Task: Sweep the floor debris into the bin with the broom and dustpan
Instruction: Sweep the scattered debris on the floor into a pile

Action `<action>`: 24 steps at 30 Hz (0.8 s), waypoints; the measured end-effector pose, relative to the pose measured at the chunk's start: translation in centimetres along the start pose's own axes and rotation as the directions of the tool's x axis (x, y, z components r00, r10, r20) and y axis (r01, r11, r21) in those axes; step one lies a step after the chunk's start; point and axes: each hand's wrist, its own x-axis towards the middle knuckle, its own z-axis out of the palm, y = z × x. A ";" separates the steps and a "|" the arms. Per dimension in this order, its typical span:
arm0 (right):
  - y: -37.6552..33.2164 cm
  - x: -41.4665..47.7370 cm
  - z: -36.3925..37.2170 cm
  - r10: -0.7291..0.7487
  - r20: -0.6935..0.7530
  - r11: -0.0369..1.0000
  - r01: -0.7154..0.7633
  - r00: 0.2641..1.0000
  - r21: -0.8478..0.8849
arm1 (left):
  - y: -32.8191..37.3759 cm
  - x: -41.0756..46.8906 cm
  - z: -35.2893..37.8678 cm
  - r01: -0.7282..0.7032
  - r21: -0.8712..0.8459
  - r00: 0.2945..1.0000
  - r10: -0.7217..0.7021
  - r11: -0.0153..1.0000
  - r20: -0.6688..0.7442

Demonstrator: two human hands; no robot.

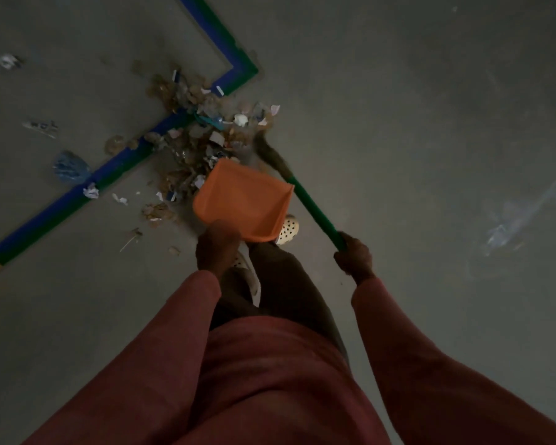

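Head view, dim light: the left hand (217, 248) grasps the dustpan (244, 203) at its near end, the handle itself hidden beneath the hand. The right hand (355, 256) is clenched round the lower end of the broom (315, 210) by its green shaft. The dustpan is orange, broad and shallow, with its open lip toward the debris pile (199, 136) and just at the pile's near edge; whether the lip touches the floor (414, 130) cannot be determined. The broom's dark bristles lie on the right side of the pile, beside the pan's far corner. The debris is mixed: brownish flakes, white paper scraps and bits of wrapper, heaped across the blue-and-green tape line (109, 170), with a crumpled blue bag (69, 167) and other strays well apart to the left. Judged light, loose and liable to scatter, it calls for short, low strokes. The pan appears to be stiff, light plastic. No bin is in view.
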 end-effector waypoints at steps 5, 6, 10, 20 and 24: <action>8.6 -8.5 0.1 0.116 -0.021 0.978 -0.110 0.993 0.178 | 0.3 -1.7 0.3 -0.040 0.011 0.998 0.039 0.999 0.051; 9.9 -9.5 0.2 0.177 -0.018 0.953 -0.167 0.984 0.252 | 0.7 -2.0 0.8 -0.067 0.027 0.995 0.064 0.997 0.076; 13.2 -11.8 0.2 0.360 -0.012 0.791 -0.298 0.933 0.534 | 3.3 -3.1 3.5 -0.235 0.137 0.955 0.202 0.962 0.217; 19.7 -7.2 -5.0 0.561 0.062 0.340 -0.299 0.825 0.892 | 12.5 -3.5 13.8 -0.400 0.198 0.897 0.337 0.895 0.287; 24.0 -2.6 -9.4 0.618 0.098 0.274 -0.330 0.780 0.903 | 17.1 -4.4 20.1 -0.396 0.270 0.899 0.311 0.878 0.307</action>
